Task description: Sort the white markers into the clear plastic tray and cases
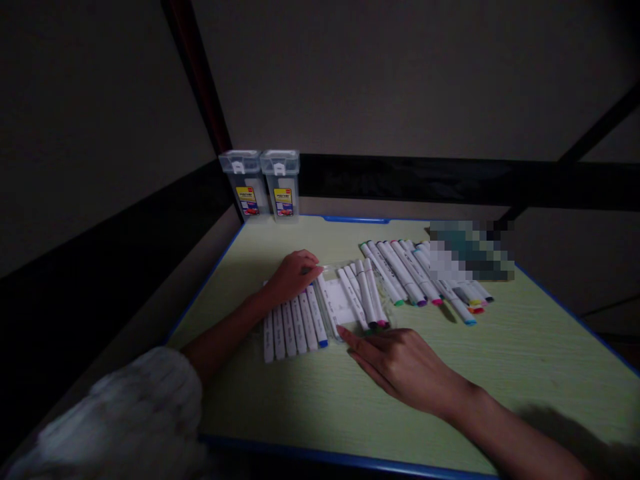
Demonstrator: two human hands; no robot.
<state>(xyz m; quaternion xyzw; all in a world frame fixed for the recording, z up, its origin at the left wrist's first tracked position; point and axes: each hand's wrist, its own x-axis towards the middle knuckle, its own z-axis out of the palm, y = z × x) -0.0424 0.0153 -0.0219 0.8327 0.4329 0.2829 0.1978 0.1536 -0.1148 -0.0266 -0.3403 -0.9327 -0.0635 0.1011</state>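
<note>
A white marker (329, 307) lies slanted between my two hands on a clear plastic case (333, 270). My left hand (293, 277) bends over the far end of this marker, its fingertips closed around that end. With its index finger stretched out, my right hand (405, 367) touches the marker's near end; the thumb sits apart below. Left of the marker, several white markers (295, 330) lie side by side in a row, their far ends partly under my left hand and forearm. More loose white markers (367, 293) rest on the right part of the case.
A larger pile of white markers (400, 270) with coloured ends lies to the right, beside a blurred-out object (470, 250). Two clear lidded boxes (281, 187) stand at the table's far left corner. The pale table (300, 413) has a blue edge; dark walls rise behind.
</note>
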